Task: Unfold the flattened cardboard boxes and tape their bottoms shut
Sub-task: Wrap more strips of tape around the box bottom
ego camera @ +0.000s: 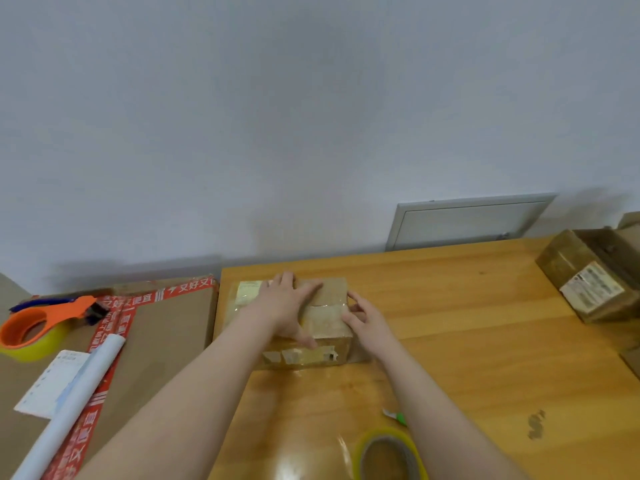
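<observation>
Nearest, at the bottom edge of the wooden surface [467, 341], lies a roll of yellowish tape [389, 455], flat on its side and partly cut off by the frame; just beyond it sits a small green and white item [398, 417] (too blurred to name); both bare forearms reach forward past these to the small cardboard box [329, 327], which stands on the surface near its left edge, with clear tape shining across its top and torn label scraps on its near side.

The left hand [289, 306] lies palm down on the box's top, fingers straight and spread, thumb reaching down toward the near edge; the right hand [367, 318] is at the box's right top edge, fingers lightly bent and apart, their tips touching the taped cardboard without wrapping round it.

Left of the surface is a large flat carton [166, 341] crossed by red printed tape; on it lie a white paper roll [76, 396], a printed sheet [48, 382] and, further back, an orange tape dispenser [38, 327] loaded with a yellowish roll.

At the surface's far right stands a second box [595, 275] with a white label; behind, a grey panel [467, 220] is set in the pale wall [311, 116].
</observation>
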